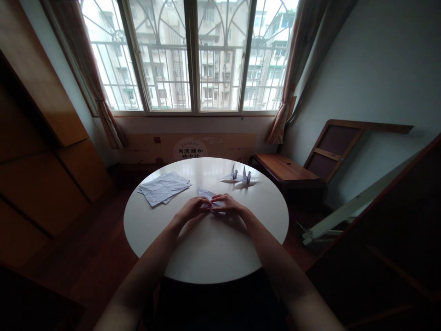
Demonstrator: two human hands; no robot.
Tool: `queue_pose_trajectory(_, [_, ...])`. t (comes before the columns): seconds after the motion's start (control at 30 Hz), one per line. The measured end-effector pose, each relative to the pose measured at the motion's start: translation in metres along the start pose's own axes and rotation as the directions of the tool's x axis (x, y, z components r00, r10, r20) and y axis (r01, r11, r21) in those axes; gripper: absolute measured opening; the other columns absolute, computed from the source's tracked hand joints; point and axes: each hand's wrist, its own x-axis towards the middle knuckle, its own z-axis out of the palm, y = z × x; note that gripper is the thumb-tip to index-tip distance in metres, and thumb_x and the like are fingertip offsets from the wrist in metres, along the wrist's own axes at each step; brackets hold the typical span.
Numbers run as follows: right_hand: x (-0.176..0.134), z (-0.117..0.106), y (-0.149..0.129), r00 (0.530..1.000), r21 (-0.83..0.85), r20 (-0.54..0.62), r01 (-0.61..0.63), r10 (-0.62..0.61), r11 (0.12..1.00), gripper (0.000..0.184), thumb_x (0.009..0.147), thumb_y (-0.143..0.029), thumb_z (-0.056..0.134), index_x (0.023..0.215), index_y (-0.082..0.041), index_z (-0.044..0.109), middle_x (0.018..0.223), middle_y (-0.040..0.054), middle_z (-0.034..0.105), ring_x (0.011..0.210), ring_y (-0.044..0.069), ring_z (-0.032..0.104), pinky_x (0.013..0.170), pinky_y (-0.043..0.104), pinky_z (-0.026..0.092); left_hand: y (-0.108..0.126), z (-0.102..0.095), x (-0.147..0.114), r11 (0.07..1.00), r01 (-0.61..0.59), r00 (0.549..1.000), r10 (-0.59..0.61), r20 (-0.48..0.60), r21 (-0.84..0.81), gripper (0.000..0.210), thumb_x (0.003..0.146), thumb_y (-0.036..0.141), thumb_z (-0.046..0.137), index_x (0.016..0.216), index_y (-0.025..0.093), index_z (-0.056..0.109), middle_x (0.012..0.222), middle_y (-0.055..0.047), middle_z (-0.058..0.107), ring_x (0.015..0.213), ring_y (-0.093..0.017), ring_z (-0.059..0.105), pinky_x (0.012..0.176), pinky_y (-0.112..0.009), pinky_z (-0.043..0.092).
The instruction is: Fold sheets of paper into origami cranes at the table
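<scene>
A partly folded sheet of pale paper (204,192) lies near the middle of the round white table, with one pointed corner toward the window. My left hand (193,208) grips its left side, fingers bent together. From the right, my right hand (225,203) closes on the same paper, its fingertips almost meeting the left ones. Both hands cover much of the folds. Beyond my right hand stand two folded paper cranes (245,176), wings spread. Left of my hands rests a loose stack of creased paper sheets (164,187).
The white table (206,257) has a rounded edge close to my body. A low wooden bench (285,166) stands behind it at the right, near a leaning wooden frame (332,147). A long printed cardboard box (227,146) sits below the window.
</scene>
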Motion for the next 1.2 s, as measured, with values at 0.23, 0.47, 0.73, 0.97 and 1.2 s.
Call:
queue_pose_trajectory(0.23, [0.001,0.003,0.005,0.999,0.009,0.034,0.018,-0.018,1.000,0.064,0.058,-0.028,0.083,0.120,-0.031,0.067,0.128,0.0047,0.062,0.126,0.030,0.049,0.109,0.046,0.036,0.000,-0.002,-0.002,0.997,0.073,0.995,-0.073,-0.074,-0.003,0.021,0.081,0.038,0.066,0.094,0.023,0.075,0.102,-0.005,0.072,0.091,-0.021,0.066,0.085,-0.027,0.048])
queue_pose_trajectory(0.47, [-0.001,-0.002,-0.005,0.996,0.162,0.042,0.071,-0.079,0.984,0.044,0.074,-0.024,0.068,0.118,-0.021,0.067,0.121,0.0072,0.066,0.114,0.026,0.060,0.100,0.039,0.045,0.001,-0.001,-0.003,0.996,0.076,0.994,-0.073,-0.077,0.038,0.023,0.079,0.042,0.068,0.090,0.024,0.075,0.103,-0.005,0.071,0.091,-0.022,0.066,0.086,-0.027,0.047])
queue_pose_trajectory(0.73, [0.003,0.000,-0.001,0.999,0.162,-0.009,0.042,-0.042,0.986,0.029,0.074,-0.015,0.061,0.101,-0.019,0.073,0.100,0.0050,0.073,0.091,0.022,0.067,0.084,0.032,0.052,-0.004,0.000,-0.003,0.992,0.064,0.995,-0.055,-0.088,0.106,0.017,0.086,0.028,0.058,0.090,0.022,0.073,0.100,-0.005,0.071,0.090,-0.020,0.066,0.083,-0.027,0.047])
queue_pose_trajectory(0.97, [0.005,0.001,0.002,0.997,0.153,-0.073,-0.024,0.036,0.988,0.017,0.079,-0.018,0.056,0.084,-0.014,0.071,0.079,0.0039,0.071,0.075,0.020,0.065,0.069,0.028,0.050,-0.011,0.004,0.000,0.999,0.010,0.985,-0.001,-0.174,0.053,0.032,0.087,0.020,0.053,0.117,0.021,0.063,0.102,-0.006,0.070,0.093,-0.021,0.066,0.085,-0.032,0.051])
queue_pose_trajectory(1.2, [0.003,0.001,-0.001,0.956,0.018,-0.197,-0.220,0.219,0.975,0.042,0.081,-0.024,0.059,0.123,-0.019,0.061,0.098,0.0057,0.071,0.086,0.021,0.064,0.080,0.030,0.048,-0.028,0.013,0.002,0.995,-0.052,0.976,0.033,-0.213,-0.085,0.050,0.083,0.012,0.052,0.133,0.022,0.050,0.113,-0.009,0.064,0.094,-0.020,0.066,0.085,-0.036,0.055])
